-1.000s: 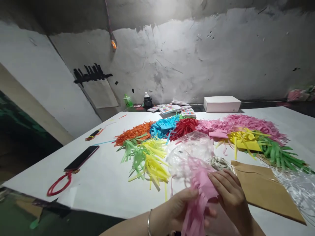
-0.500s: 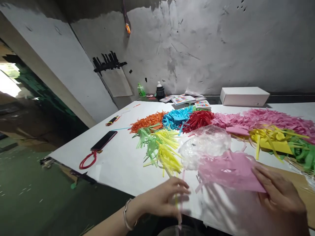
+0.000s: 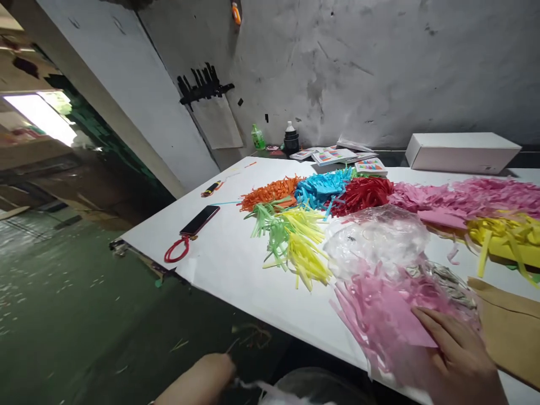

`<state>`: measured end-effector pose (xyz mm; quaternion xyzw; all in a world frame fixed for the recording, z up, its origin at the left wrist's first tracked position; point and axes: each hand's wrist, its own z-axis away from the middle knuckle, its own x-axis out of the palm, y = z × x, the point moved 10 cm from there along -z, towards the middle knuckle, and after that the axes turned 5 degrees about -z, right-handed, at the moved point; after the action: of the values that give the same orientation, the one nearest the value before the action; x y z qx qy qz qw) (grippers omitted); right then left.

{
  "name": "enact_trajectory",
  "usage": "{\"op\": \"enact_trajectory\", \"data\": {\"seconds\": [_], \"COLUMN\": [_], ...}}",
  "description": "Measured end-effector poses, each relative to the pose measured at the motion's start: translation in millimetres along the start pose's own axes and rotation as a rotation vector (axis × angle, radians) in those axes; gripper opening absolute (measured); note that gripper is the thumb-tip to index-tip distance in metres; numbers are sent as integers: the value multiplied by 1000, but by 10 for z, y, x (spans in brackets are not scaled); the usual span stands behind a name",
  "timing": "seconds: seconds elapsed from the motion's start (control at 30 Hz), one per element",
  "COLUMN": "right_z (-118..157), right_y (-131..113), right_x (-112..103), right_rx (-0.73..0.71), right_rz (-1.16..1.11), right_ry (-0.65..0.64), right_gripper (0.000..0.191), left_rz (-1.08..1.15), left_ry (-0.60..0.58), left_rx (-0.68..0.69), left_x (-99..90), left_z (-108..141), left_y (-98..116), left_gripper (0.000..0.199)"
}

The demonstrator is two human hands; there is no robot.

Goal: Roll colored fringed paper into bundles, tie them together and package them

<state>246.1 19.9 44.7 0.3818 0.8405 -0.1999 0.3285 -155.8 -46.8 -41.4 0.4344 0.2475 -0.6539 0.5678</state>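
Fringed pink tissue paper (image 3: 379, 315) lies near the table's front edge, its cut strips spreading left. My right hand (image 3: 464, 351) is closed on its uncut part, fingers on top and thumb underneath. My left hand (image 3: 206, 377) is low, beyond the table's front edge over the floor, smeared by motion with its fingers hidden. A pale thin strip (image 3: 253, 385) trails close to it; whether the hand holds it I cannot tell. Behind the pink paper sits a crumpled clear plastic bag (image 3: 377, 239). Yellow fringe (image 3: 307, 259) and light green fringe (image 3: 276, 236) lie to its left.
Orange (image 3: 270, 194), blue (image 3: 323, 188) and red fringe (image 3: 363, 194) line the table's back, with more pink fringe (image 3: 485, 197) to the right. A phone (image 3: 199, 220), a cutter (image 3: 211, 189), a white box (image 3: 462, 153) and brown cardboard (image 3: 510, 320) also lie here.
My left hand has moved down and left, off the table's edge. The pink paper in my right hand has come down onto the table, its strips fanned out. The view has shifted.
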Motion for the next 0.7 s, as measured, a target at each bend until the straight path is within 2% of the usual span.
{"op": "enact_trajectory", "data": {"seconds": [0.07,0.1,0.13,0.2,0.23,0.3,0.37,0.43,0.5,0.57,0.63,0.7], "right_z": [-100,-146,-187,-249,-267,-280,-264,-229,-187,-147,-117,-104], "right_y": [-109,-162,-213,-302,-350,-442,-529,-606,-678,-717,-711,-667], "right_x": [17,34,54,89,102,115,98,46,-22,-76,-118,-139], "right_rx": [11,15,18,33,35,42,49,49,24,-5,-21,-13], "right_rz": [1,5,10,26,37,52,48,29,4,-24,-47,-52], "right_ry": [13,17,20,27,31,34,40,54,68,67,68,74], "right_gripper": [45,44,43,42,42,41,40,39,42,45,46,45], "left_rz": [-19,-9,57,253,308,330,259,242,276,297,285,253], "left_ry": [-11,2,43,169,273,558,741,787,806,849,924,1011], "left_rx": [-77,-79,-12,205,319,452,525,544,551,543,500,433], "left_x": [-169,-289,-435,-738,-887,-1114,-1124,-1051,-1051,-1148,-1307,-1472], "left_z": [139,162,147,45,-23,-176,-392,-674,-894,-1005,-1022,-980], "left_y": [-26,67,272,843,1146,1635,2035,2279,2358,2300,2119,1843], "left_gripper": [11,17,26,39,45,80,91,85,75,62,51,48]}}
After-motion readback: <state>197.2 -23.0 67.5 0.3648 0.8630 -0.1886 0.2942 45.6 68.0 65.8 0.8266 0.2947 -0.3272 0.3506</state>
